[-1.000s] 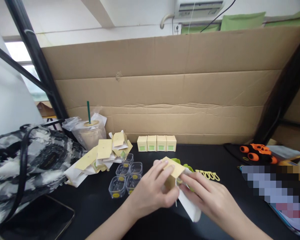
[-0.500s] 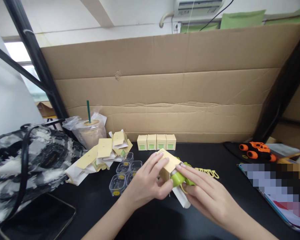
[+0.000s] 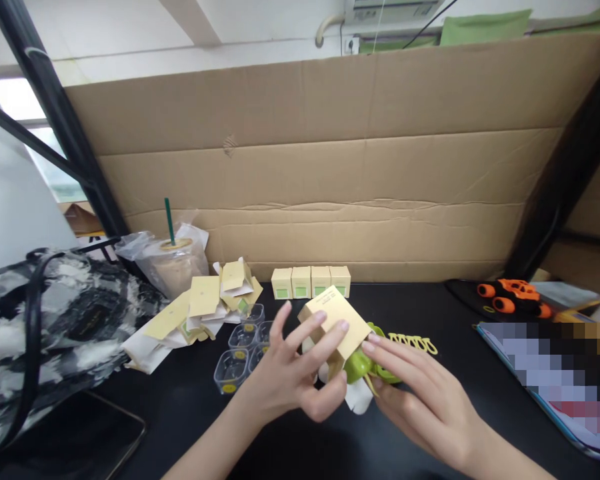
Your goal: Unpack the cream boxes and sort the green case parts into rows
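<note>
My left hand has two fingers on top of a small pale-yellow cardboard box and its thumb below. Its other visible fingers are raised off the box. The box is tilted. Out of its lower right end sticks a glossy green plastic piece, pinched at that end by my right hand. More green pieces lie behind my right fingers. Under the box a white piece shows, partly hidden. To the right of these lies a row of yellow rings.
Several closed boxes stand in a row at the back. Transparent cups and a pile of opened, flattened boxes lie left. Farther out are a bagged drink, a fluffy bag, a tablet and an orange toy.
My left fingers have spread and lifted partly off the box, so more of its top shows. The box has swung slightly. My right hand stays at the green piece.
</note>
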Demonstrator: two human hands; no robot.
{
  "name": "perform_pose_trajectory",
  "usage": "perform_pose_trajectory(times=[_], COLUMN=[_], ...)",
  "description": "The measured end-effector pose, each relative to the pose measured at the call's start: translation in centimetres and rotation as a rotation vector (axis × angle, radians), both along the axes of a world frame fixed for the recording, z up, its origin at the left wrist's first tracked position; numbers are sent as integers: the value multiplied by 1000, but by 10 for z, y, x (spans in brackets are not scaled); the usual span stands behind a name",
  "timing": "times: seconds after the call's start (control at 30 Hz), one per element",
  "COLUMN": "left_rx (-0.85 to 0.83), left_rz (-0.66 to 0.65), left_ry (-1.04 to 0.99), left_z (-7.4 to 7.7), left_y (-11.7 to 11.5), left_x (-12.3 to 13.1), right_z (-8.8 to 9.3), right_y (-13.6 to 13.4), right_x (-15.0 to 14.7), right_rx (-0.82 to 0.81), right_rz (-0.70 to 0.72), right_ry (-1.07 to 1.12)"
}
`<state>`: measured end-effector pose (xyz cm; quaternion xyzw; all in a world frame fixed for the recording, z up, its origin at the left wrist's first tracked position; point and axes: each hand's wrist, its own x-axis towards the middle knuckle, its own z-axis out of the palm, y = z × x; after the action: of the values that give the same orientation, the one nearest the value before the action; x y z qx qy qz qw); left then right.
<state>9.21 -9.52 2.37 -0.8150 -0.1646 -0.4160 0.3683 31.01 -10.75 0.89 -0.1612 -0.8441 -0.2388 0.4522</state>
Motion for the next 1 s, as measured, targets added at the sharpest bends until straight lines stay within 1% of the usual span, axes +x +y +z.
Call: perform_pose_trajectory(times=[0.13,0.2,0.27,0.37,0.47,0.53,0.6,0.67,0.73,0.8,0.9,1.0], left_rx=[-91,-85,-73,-80,-106,-44,53,99,86,77,34,-40], left_rz=[-17,6,18,-27,-62,-70,-48,5,57,74,86,136], left_ry=[-51,-63,-93,-136,-112,-82,-67,-46,-8,24,42,57], left_z=[4,3,1,-3,-2,2,5,8,9,10,8,5], left_y=[-1,-2,-4,-7,-9,-8,-6,-5,-4,-3,-1,2], left_x=[0,0,0,0,-3,-4,-5,-6,-6,-7,-7,-7], right_z=[-2,-4,-5,-6,-8,-9,-9,-9,-7,-4,-1,-1], right_y=[-2,-2,-3,-3,-3,-3,-3,-4,-4,-3,0,4], right_x=[1,1,1,2,4,4,3,1,-1,-1,0,0], right_rx=[-54,-71,-46,10,16,11,8,14,31,50,-24,-108], right_rz=[15,6,10,36,46,41,39,41,47,60,60,77], right_ry=[9,-14,-17,-23,-62,-78,-85,-69,-55,-53,-58,-5])
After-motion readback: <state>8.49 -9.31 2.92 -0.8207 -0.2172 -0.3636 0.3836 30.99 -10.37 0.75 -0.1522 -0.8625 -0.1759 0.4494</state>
